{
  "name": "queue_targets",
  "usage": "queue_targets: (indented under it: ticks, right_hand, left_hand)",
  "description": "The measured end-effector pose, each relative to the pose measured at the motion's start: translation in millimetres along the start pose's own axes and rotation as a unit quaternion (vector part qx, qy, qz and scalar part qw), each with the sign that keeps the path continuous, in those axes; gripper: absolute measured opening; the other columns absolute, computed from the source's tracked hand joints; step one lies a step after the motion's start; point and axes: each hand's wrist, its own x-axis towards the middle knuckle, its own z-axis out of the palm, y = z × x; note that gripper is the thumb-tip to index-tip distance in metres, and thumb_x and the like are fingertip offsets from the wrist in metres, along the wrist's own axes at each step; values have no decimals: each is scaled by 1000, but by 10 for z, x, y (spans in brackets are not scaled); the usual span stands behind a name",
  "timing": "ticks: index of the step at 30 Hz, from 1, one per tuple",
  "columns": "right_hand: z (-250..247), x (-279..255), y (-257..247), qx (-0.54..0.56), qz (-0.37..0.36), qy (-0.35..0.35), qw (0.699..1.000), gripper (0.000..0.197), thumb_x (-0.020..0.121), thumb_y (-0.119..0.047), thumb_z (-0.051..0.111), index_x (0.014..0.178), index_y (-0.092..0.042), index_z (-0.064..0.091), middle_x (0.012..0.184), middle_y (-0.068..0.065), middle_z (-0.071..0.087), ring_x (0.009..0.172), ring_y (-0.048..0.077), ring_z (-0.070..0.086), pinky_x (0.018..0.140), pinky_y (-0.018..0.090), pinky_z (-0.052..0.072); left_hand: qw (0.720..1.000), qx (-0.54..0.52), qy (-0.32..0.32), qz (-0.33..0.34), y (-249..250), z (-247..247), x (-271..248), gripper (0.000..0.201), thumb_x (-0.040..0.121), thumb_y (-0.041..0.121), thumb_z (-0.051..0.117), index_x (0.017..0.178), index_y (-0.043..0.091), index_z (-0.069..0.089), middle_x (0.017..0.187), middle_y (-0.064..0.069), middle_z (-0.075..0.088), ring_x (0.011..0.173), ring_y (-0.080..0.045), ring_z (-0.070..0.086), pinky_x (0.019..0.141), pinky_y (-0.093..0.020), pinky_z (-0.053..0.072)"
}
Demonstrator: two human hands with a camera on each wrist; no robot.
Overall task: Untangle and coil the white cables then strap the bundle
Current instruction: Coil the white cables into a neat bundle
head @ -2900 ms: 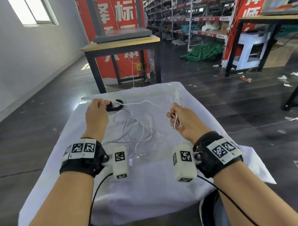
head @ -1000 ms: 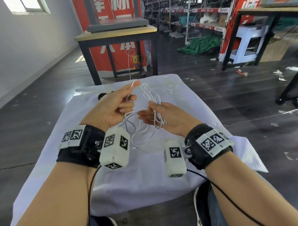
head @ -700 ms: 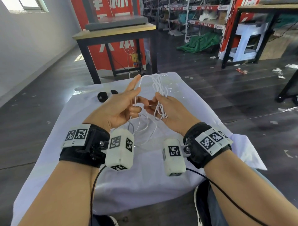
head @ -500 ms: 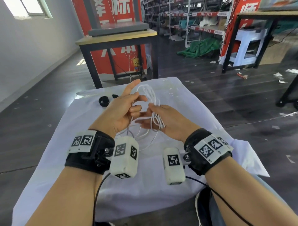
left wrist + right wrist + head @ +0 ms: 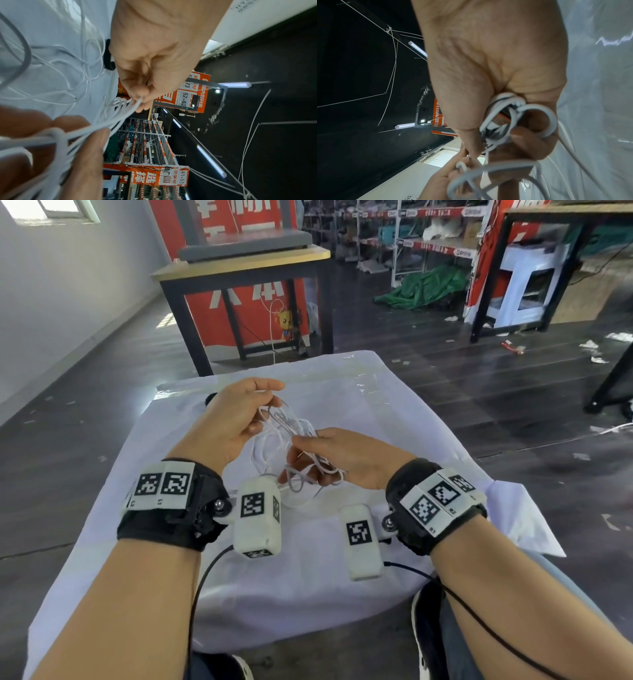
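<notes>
Nearest me, my right hand (image 5: 346, 457) has its fingers curled round a bunch of loops of the white cables (image 5: 291, 436), gripping them above the cloth (image 5: 308, 594). My left hand (image 5: 236, 419) is a little farther out and higher, pinching several strands between thumb and fingertips; in the left wrist view the strands run taut from that pinch to the right hand's fingers (image 5: 89, 142). Slack loops hang between the two hands and trail down onto the cloth. Just behind the left hand I see a black strap (image 5: 209, 398) lying on the cloth, mostly hidden by the hand.

The cloth is white and wrinkled, draped over a low surface with its corners hanging off. Around it the floor (image 5: 479, 412) is dark boards with scraps of paper. Beyond stands a table (image 5: 239, 265) with black legs and a grey slab on top, red banners behind it. Farther right are a green tarp (image 5: 424, 289), shelving, and a white stool (image 5: 527, 285) under another table.
</notes>
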Motion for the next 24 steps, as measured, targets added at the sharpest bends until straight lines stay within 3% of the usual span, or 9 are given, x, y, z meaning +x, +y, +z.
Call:
queue_targets:
  ticks: [3,5,8,12,15,19,24]
  right_hand:
    - [-9,-32,-5,-17,-15,1,1000,36,102,-37,39,93,-8,60,76,-3,72,62,16,44,54,24,31]
    - [-22,-33,2,-29,-21,2,999,41,100,-44,40,92,-9,61,71,-2,68,60,15,43,54,25,28]
    - [-42,5,45,-35,-24,3,999,40,97,-46,45,91,-11,63,73,1,64,61,15,43,53,24,28]
    - [-55,41,74,-30,-31,29,999,27,97,-31,53,89,-8,64,83,2,72,52,12,41,47,20,29]
    - [-70,43,68,-9,-39,36,999,22,98,-23,52,97,-5,64,96,4,73,48,9,39,45,18,29]
    - [-55,30,56,29,-42,9,999,18,100,-21,47,100,-7,58,97,4,72,58,7,41,51,17,35]
    - [-95,54,50,115,-38,53,991,19,100,-24,48,92,-11,60,94,4,74,64,10,42,53,18,37]
  left_hand:
    - [997,-76,15,-18,13,-35,4,23,98,2,46,94,12,66,77,-4,62,57,-5,51,47,-11,45]
    - [992,-118,24,-25,9,-61,17,20,98,3,48,93,9,67,76,-6,60,61,-7,55,52,-12,50]
    - [991,-131,24,-27,-14,-78,25,18,97,4,50,94,8,67,76,-6,58,64,-8,56,53,-13,51]
    - [993,-110,28,-10,-39,-50,25,14,95,1,53,93,8,65,77,-6,60,68,-9,58,57,-12,52]
    - [997,-50,44,24,-83,-34,32,13,93,1,55,93,10,64,83,-7,63,72,-10,60,62,-12,53]
    - [995,38,58,67,-143,-27,54,13,92,0,56,99,8,65,91,-6,68,77,-11,62,65,-13,53]
    - [992,54,72,84,-123,59,24,15,98,21,52,106,13,62,104,-3,64,89,-13,64,71,-19,54]
